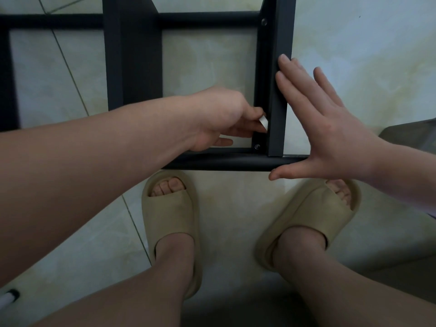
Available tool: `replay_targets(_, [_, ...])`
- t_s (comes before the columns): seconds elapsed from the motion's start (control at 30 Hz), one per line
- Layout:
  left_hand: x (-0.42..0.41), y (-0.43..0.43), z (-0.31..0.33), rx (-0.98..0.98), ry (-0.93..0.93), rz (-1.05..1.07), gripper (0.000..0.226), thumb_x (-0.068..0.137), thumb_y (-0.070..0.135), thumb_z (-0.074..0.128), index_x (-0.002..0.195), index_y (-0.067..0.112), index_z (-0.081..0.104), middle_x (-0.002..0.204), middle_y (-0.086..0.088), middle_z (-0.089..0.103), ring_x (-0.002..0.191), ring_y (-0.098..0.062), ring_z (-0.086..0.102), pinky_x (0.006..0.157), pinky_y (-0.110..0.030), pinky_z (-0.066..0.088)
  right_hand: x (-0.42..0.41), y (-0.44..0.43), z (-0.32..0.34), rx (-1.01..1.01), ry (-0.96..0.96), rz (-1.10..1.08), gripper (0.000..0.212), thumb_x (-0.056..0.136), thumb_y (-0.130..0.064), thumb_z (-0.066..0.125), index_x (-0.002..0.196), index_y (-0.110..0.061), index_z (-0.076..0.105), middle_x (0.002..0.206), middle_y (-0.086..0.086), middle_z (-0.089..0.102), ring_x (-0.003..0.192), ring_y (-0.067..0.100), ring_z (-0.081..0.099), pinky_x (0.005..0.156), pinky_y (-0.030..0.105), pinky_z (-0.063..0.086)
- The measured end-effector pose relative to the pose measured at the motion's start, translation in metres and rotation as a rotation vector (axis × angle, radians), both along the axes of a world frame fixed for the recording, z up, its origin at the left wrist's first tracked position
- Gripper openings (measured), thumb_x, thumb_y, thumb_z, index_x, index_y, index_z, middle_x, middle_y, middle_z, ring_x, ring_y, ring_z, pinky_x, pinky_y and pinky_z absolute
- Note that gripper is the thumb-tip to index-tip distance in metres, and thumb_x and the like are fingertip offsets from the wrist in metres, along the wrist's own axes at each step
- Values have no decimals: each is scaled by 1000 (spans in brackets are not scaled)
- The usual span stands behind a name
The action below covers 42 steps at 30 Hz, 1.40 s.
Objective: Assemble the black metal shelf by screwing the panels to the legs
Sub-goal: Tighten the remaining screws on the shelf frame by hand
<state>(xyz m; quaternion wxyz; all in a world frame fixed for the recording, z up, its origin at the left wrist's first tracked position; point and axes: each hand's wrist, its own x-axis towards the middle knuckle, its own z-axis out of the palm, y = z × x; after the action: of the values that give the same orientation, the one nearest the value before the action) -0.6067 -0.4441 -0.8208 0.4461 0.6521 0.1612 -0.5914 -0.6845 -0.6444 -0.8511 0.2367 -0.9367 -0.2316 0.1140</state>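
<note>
With the shelf (134, 55) lying on the floor (354, 43), the open right hand (330, 128) should press flat against the leg (280, 90) while the left hand (219, 119), pinching a small white piece (263, 122), works squarely by the corner screw (257, 146).

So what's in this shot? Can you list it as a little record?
left grip: pinches a small white piece at the inner side of the black leg
right grip: open, fingers flat on the leg's outer side
screw: in the corner, below the white piece
bottom bar: meets the leg at that corner
feet: in beige slippers on tiled floor
</note>
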Motion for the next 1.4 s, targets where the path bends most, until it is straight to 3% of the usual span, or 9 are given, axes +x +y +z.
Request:
replay_targets(0.17, [3, 2, -1, 48, -41, -26, 13, 96, 28, 63, 105, 22, 70, 87, 12, 74, 103, -11, 64, 96, -40, 42, 0, 0, 1, -4, -3, 6, 132, 75, -87, 55, 157, 7, 14, 167, 23, 5, 156, 35, 4, 125, 58, 7])
replay_targets(0.47, [3, 10, -5, 71, -56, -65, 11, 97, 26, 61, 97, 22, 71, 93, 12, 72, 104, -10, 62, 87, -37, 41, 0, 0, 1, -10, -7, 6, 132, 74, -87, 55, 157, 7, 14, 167, 23, 6, 156, 35, 4, 125, 58, 6])
replay_targets(0.6, [2, 16, -6, 63, -53, -91, 13, 98, 24, 61, 89, 23, 71, 94, 11, 70, 105, -11, 61, 96, -39, 42, 0, 0, 0, -8, -9, 7, 132, 75, -88, 54, 157, 7, 14, 167, 23, 6, 156, 35, 4, 125, 58, 6])
replay_targets(0.83, [0, 25, -6, 53, -123, -196, 8, 97, 21, 62, 97, 22, 69, 98, 10, 70, 106, -12, 61, 100, -41, 44, 0, 0, 0, -4, -11, 8, 131, 75, -88, 54, 158, 6, 13, 168, 22, 5, 157, 34, 4, 125, 57, 6])
replay_targets(1.03, [-3, 27, -3, 59, -240, -333, 9, 96, 21, 64, 97, 20, 73, 98, 5, 68, 95, -10, 59, 78, -25, 43, 0, 0, 0, -5, -15, 6, 131, 75, -89, 53, 158, 6, 13, 168, 21, 6, 157, 33, 4, 126, 57, 6])
replay_targets(1.23, [-4, 30, 0, 64, -251, -406, 8, 96, 21, 65, 98, 22, 73, 99, 2, 71, 96, -14, 61, 87, -31, 47, 0, 0, -1, -6, -25, 4, 131, 75, -89, 53, 158, 5, 14, 168, 21, 6, 157, 34, 5, 125, 57, 7])
replay_targets(1.4, [-6, 30, 1, 29, -222, -429, 11, 96, 17, 65, 88, 20, 72, 87, 2, 71, 84, -13, 64, 74, -26, 47, 0, 0, -2, -8, -17, 2, 132, 75, -89, 54, 158, 5, 13, 168, 21, 5, 157, 34, 4, 125, 57, 6])
